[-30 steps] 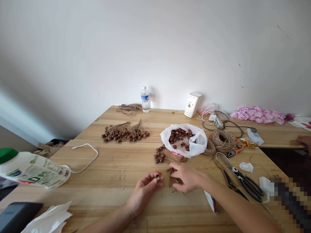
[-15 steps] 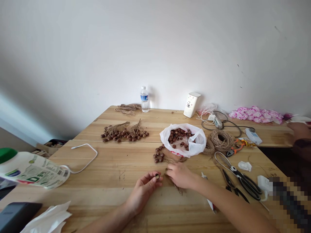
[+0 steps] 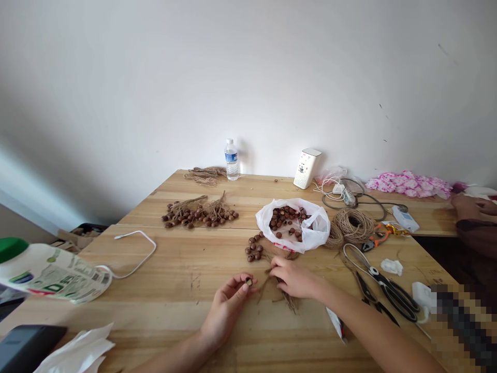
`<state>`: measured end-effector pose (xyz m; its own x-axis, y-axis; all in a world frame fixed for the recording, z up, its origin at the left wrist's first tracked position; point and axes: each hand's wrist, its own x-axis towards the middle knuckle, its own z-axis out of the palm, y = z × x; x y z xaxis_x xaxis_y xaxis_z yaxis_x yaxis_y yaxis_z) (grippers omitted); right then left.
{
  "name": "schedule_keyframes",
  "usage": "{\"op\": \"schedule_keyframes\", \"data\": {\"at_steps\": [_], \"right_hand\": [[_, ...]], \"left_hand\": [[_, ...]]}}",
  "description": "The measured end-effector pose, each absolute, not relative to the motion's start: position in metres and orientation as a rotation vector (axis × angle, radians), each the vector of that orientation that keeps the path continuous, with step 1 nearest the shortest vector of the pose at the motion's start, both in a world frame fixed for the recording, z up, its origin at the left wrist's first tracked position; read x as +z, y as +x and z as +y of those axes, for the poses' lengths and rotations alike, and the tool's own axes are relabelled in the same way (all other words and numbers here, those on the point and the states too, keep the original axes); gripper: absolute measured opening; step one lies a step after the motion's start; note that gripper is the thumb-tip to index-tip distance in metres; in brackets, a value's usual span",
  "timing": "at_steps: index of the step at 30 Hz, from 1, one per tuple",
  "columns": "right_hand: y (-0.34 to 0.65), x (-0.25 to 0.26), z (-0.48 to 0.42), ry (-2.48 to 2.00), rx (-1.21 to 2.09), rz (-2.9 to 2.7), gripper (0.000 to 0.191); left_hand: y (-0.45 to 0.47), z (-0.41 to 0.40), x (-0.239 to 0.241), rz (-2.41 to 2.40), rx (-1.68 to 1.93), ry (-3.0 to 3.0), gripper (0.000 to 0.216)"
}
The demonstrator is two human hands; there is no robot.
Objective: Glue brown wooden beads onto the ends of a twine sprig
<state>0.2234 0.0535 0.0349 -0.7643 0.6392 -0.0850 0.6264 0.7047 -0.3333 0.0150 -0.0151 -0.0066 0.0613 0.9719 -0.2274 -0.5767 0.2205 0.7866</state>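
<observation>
My left hand (image 3: 232, 300) is closed, pinching a brown nutshell (image 3: 248, 281) between thumb and fingers, its pale inside facing up. To its right, my right hand (image 3: 289, 277) has its fingers closed on strands of brown twine (image 3: 289, 300) low over the table. Loose twine ends hang out below that hand. Just beyond lie several brown nuts (image 3: 254, 248) with twine running from them. Behind my right hand stands an open white plastic bag (image 3: 264, 220) holding more brown nuts or shells.
Bunches of nuts on twine (image 3: 200, 215) lie back left. Twine rolls (image 3: 353, 225), pliers (image 3: 375, 241), scissors (image 3: 392, 292) and a glue tube (image 3: 337, 324) lie on the right. A water bottle (image 3: 232, 161) stands by the wall. Another person's hand (image 3: 471, 207) is at far right.
My right hand has shifted slightly right, away from my left hand, and more twine strands show beneath it. My left hand still holds the nutshell, barely moved.
</observation>
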Motion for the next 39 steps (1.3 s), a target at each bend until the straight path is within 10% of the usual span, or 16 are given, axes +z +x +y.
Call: {"op": "schedule_keyframes", "data": {"at_steps": [23, 39], "right_hand": [[0.221, 0.042, 0.041, -0.740, -0.169, -3.136, 0.013], [0.221, 0.033, 0.039, -0.712, 0.004, -3.067, 0.012]], "left_hand": [[0.015, -0.013, -0.013, 0.787, 1.215, 0.515, 0.018], [0.016, -0.013, -0.011, 0.785, 1.211, 0.490, 0.020]]}}
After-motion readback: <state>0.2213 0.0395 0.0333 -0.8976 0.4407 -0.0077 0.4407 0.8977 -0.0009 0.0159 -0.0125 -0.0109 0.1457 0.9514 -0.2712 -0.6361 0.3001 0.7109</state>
